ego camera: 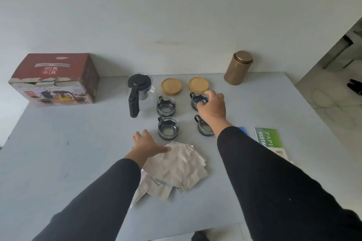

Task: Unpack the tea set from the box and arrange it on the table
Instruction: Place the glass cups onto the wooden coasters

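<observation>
Arranging step: the right hand (212, 106) has its grip curled around the far-right glass cup (199, 100) on the bench (78, 143); the left hand (147, 144) lies flat, grip wide. Next, it likely needs setting down square with the others.

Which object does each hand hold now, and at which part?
The right hand grips the far right glass cup by its rim, from above. The left hand holds nothing; it rests flat on the wrapping paper.

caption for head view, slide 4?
Right hand grips a glass cup among four; left hand rests on wrapping paper.
</observation>
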